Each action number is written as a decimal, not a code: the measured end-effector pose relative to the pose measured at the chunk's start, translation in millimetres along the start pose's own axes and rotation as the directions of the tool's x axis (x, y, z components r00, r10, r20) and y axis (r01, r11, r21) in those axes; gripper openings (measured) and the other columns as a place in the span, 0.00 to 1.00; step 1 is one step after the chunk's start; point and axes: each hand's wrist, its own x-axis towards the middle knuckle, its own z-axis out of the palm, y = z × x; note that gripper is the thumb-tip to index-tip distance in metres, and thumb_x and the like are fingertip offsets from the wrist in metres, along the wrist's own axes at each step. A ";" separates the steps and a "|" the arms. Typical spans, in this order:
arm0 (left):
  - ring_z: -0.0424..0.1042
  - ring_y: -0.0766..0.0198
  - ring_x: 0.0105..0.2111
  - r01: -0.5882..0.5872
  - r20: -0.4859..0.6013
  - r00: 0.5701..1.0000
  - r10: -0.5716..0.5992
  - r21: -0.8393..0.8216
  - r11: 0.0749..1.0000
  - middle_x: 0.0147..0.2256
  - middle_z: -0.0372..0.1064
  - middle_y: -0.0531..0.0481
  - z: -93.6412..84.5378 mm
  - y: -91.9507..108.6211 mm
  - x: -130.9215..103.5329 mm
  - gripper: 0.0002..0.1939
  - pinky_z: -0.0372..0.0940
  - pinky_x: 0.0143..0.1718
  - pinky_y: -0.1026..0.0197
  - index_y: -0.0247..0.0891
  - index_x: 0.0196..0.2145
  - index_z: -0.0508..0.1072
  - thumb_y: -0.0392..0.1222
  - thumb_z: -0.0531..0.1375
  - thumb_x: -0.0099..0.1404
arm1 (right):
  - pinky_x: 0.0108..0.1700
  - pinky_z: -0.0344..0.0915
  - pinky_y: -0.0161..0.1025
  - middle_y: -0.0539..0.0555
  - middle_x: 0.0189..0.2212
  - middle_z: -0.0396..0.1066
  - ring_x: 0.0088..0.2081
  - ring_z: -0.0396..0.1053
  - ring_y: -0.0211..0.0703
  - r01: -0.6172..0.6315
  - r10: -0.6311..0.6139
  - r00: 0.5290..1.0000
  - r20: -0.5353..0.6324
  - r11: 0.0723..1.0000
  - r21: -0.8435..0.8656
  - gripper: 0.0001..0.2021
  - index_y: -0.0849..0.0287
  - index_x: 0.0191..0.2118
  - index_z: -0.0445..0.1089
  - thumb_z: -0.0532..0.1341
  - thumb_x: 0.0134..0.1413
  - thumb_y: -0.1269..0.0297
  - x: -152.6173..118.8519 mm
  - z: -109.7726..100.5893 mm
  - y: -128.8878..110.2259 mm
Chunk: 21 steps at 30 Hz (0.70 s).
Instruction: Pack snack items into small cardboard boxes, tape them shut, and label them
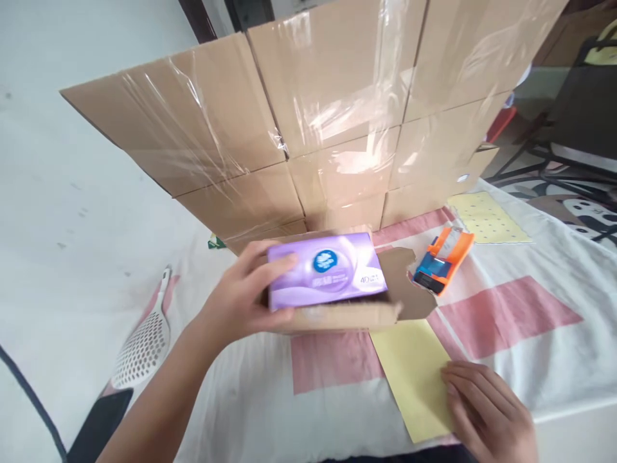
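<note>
My left hand (245,289) grips the left end of a purple tissue pack (332,283), thumb and fingers around it. The pack is over an open cardboard box (347,316), whose brown flap (409,289) lies out to the right. My right hand (486,408) rests at the right edge of a yellow sheet (414,379), its fingers bent together on the edge. The sheet lies on the cloth in front of the box. An orange and blue packet (443,260) is right of the flap.
A tall taped cardboard panel (337,116) stands behind the box. On the left are a white slotted skimmer (144,347) and a black object (101,427). A dotted yellow sheet (489,218) lies at the back right. A dark chair (578,116) stands beyond the table.
</note>
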 end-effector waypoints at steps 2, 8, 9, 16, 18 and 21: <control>0.67 0.49 0.60 -0.052 0.067 0.996 0.052 -0.005 0.999 0.62 0.65 0.44 0.2 2.6 11.5 0.22 0.67 0.59 0.44 0.51 0.61 0.69 0.44 0.62 0.70 | 0.46 0.69 0.44 0.58 0.38 0.73 0.43 0.73 0.46 0.001 -0.002 1.000 -0.002 1.000 -0.006 0.06 0.62 0.43 0.72 0.61 0.62 0.76 1.8 -0.7 -2.0; 0.64 0.46 0.64 0.019 0.252 0.968 -0.003 -0.059 0.998 0.65 0.66 0.54 -23.5 0.6 1.1 0.17 0.58 0.64 0.40 0.59 0.55 0.75 0.57 0.58 0.73 | 0.41 0.67 0.44 0.56 0.36 0.72 0.40 0.70 0.46 -0.069 0.070 0.995 0.064 0.997 -0.023 0.04 0.59 0.41 0.70 0.59 0.65 0.73 6.9 -1.6 -5.5; 0.65 0.47 0.64 0.050 0.298 0.954 -0.023 -0.083 0.995 0.65 0.67 0.54 -23.2 2.4 -2.0 0.18 0.60 0.63 0.42 0.59 0.57 0.74 0.59 0.58 0.72 | 0.41 0.67 0.44 0.55 0.36 0.72 0.40 0.70 0.46 -0.076 0.077 0.995 0.069 0.997 -0.026 0.03 0.58 0.41 0.70 0.59 0.65 0.72 7.8 -1.5 -5.9; 0.67 0.45 0.63 0.357 0.431 0.863 -0.263 -0.154 0.921 0.64 0.67 0.47 -12.3 14.1 11.9 0.19 0.68 0.57 0.45 0.53 0.54 0.72 0.59 0.50 0.75 | 0.41 0.68 0.46 0.55 0.36 0.74 0.39 0.71 0.49 -0.140 0.141 0.988 0.066 0.990 -0.020 0.04 0.56 0.41 0.71 0.60 0.64 0.71 10.0 -0.7 -9.6; 0.72 0.47 0.56 0.421 0.478 0.823 -0.306 -0.151 0.894 0.56 0.73 0.46 -16.6 8.9 27.2 0.21 0.71 0.51 0.47 0.51 0.52 0.72 0.61 0.48 0.75 | 0.40 0.69 0.46 0.55 0.35 0.74 0.39 0.72 0.49 -0.145 0.146 0.988 0.051 0.989 -0.019 0.04 0.56 0.40 0.72 0.60 0.64 0.71 10.1 -0.2 -10.5; 0.76 0.53 0.42 0.540 0.615 0.697 -0.369 -0.112 0.834 0.43 0.77 0.49 -21.7 0.5 51.7 0.23 0.71 0.38 0.56 0.51 0.49 0.75 0.67 0.51 0.71 | 0.40 0.68 0.45 0.55 0.35 0.74 0.38 0.71 0.49 -0.139 0.139 0.990 0.035 0.990 -0.024 0.04 0.56 0.40 0.72 0.60 0.64 0.71 10.4 1.0 -11.8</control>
